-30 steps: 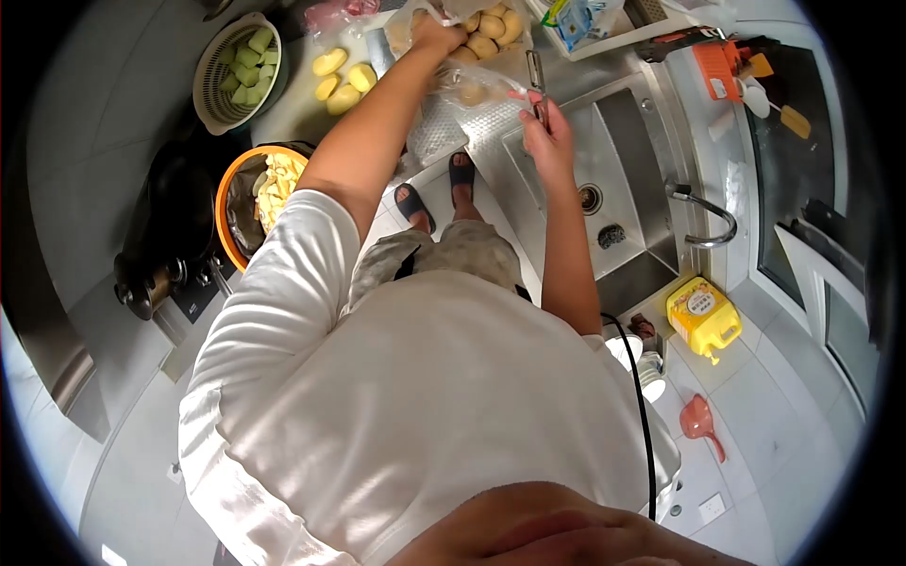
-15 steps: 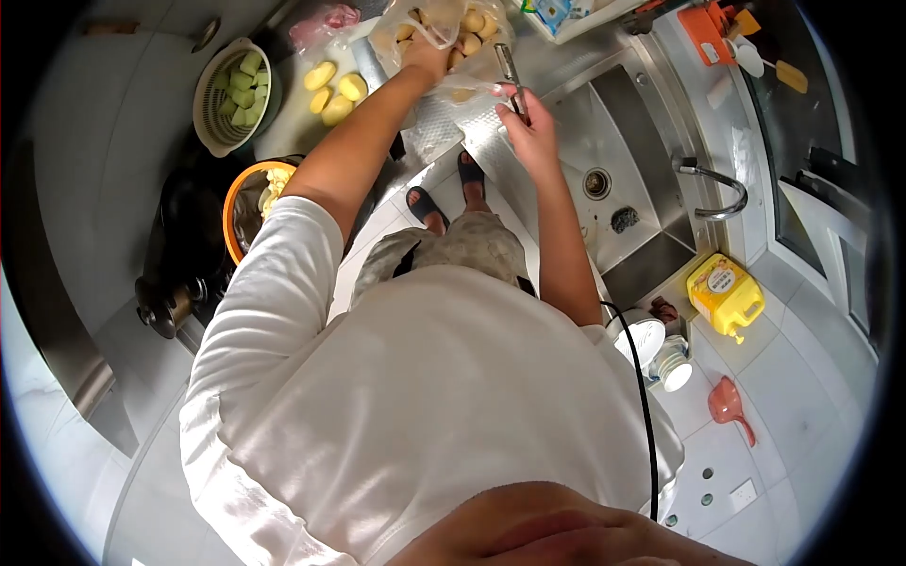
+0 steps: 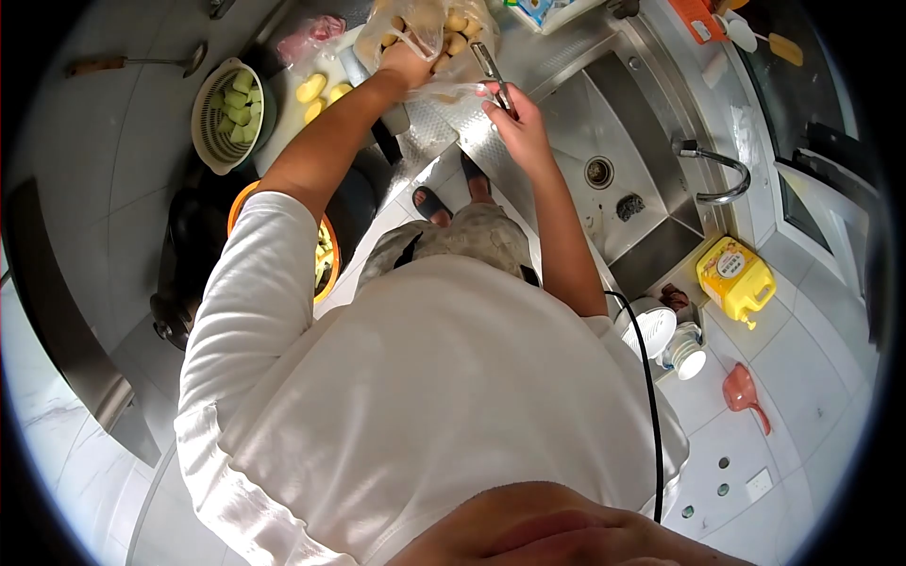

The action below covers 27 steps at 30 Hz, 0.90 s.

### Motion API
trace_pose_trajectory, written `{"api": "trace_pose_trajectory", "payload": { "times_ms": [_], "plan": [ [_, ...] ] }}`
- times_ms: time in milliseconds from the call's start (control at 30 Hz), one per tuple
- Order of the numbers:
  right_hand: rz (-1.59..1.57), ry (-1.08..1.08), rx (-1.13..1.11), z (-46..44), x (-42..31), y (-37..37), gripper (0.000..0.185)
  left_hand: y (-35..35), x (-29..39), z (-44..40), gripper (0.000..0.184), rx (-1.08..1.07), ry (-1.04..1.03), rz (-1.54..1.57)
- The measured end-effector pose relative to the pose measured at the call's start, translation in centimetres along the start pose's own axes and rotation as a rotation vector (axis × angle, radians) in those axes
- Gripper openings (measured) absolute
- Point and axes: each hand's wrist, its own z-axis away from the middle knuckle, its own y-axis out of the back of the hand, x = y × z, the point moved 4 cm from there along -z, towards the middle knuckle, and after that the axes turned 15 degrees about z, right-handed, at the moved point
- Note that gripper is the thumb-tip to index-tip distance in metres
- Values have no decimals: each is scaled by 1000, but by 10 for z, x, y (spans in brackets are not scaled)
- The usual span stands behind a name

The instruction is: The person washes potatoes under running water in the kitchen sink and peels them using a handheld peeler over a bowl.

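Note:
My left hand (image 3: 406, 64) reaches into the mouth of a clear plastic bag (image 3: 429, 40) at the top of the view. Unpeeled potatoes (image 3: 457, 43) lie in the bag, and its film and the potatoes hide my fingertips. My right hand (image 3: 518, 124) is closed around a metal peeler (image 3: 493, 74), which points up and away from me. The bag's loose edge runs to my right fingers. Peeled yellow potatoes (image 3: 310, 89) lie left of the bag, partly behind my left forearm.
A steel sink (image 3: 585, 123) with a curved tap (image 3: 727, 193) is on the right. A basket of green chunks (image 3: 222, 151) stands left, near an orange-rimmed bin (image 3: 327, 274). A yellow jug (image 3: 734, 278) and pink scoop (image 3: 741, 385) are at lower right.
My left forearm has shifted left and now covers part of the peeled potatoes. The peeler in my right hand has moved slightly left. The view has turned a little, bringing a ladle into sight.

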Motion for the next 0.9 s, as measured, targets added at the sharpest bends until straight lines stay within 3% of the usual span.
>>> {"api": "trace_pose_trajectory", "payload": {
  "times_ms": [67,100,167,200,233,300,333,467,533,667,767,833,867,900],
  "plan": [
    [-12,-7,4,1,0,0,24,4,0,-4,62,-200,59,-147],
    [-25,-14,5,2,0,0,24,3,-2,-5,62,-200,54,-147],
    [-51,-6,17,5,-1,1,24,15,-7,-3,66,15,31,70],
    [-77,7,26,5,-2,1,24,15,-17,0,66,5,169,294],
    [-78,10,31,5,-2,1,24,18,-22,2,66,6,163,292],
    [-49,-34,47,5,5,2,25,33,-29,2,67,195,-2,497],
    [-51,-29,51,5,7,2,25,32,-34,3,74,164,61,525],
    [-90,-45,54,7,7,-2,25,35,-44,3,72,104,102,586],
    [-110,-14,62,11,5,-4,24,9,-67,-1,69,69,199,838],
    [-129,-14,74,16,10,-5,22,15,-61,-5,67,43,294,679],
    [-140,-45,76,17,8,-2,20,22,-58,-16,56,88,330,671],
    [-150,-40,83,15,4,0,19,17,-63,-34,55,288,620,1022],
    [-153,-19,77,13,2,0,18,29,-40,-39,48,268,672,1579],
    [-155,1,71,11,0,1,16,43,-29,-44,48,263,672,1578]
  ]
}}
